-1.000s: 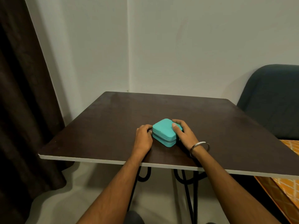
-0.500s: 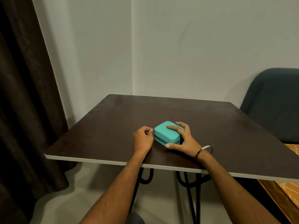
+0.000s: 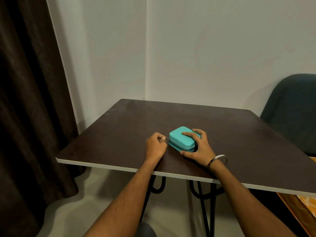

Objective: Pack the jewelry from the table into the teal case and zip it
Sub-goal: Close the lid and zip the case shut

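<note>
Fingers (image 3: 163, 138) of left hand (image 3: 155, 147) pinch zipper pull (image 3: 168, 138) on teal case (image 3: 179, 140).

The zip pull (image 3: 167, 138) pinched by the left hand (image 3: 156, 146) at frame centre is too small to make out. The right hand (image 3: 199, 147) covers the right end of the closed teal case (image 3: 180, 140) (its inside cannot be seen). The frame's right edge cuts off the dark chair (image 3: 294, 115), the table (image 3: 119, 134) corner and an orange patterned thing (image 3: 306, 207) at lower right.

Dim, soft indoor light; sharp centre, wide-angle bending at edges, no glare.
</note>
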